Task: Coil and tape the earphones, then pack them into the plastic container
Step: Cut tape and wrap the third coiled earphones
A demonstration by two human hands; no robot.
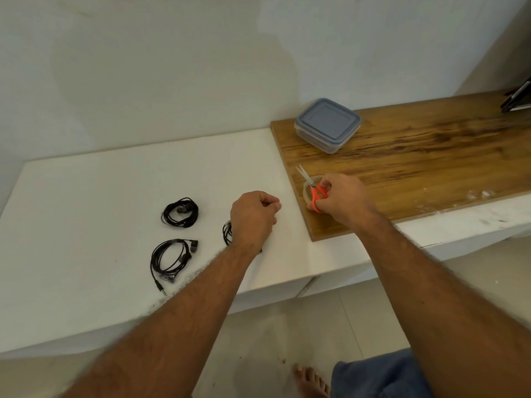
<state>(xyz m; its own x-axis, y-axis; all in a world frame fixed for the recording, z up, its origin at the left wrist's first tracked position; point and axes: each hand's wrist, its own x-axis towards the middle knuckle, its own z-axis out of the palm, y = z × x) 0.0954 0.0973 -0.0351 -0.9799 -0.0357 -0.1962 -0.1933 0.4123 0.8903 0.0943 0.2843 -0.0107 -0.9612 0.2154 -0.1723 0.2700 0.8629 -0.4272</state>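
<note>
Two coiled black earphones lie on the white counter: one coil further back, another nearer, its plug pointing toward me. A third earphone coil peeks out from under my left hand. That hand hovers over it with fingers curled and fingertips pinched; I see nothing between them. My right hand grips orange-handled scissors, blades slightly apart, over a clear tape roll. The plastic container, blue-grey lid on, stands behind them.
A wooden board covers the counter's right part and carries the container and tape roll. A dark object sits at its far right end. The wall runs close behind. My bare foot stands on the floor below the counter's front edge.
</note>
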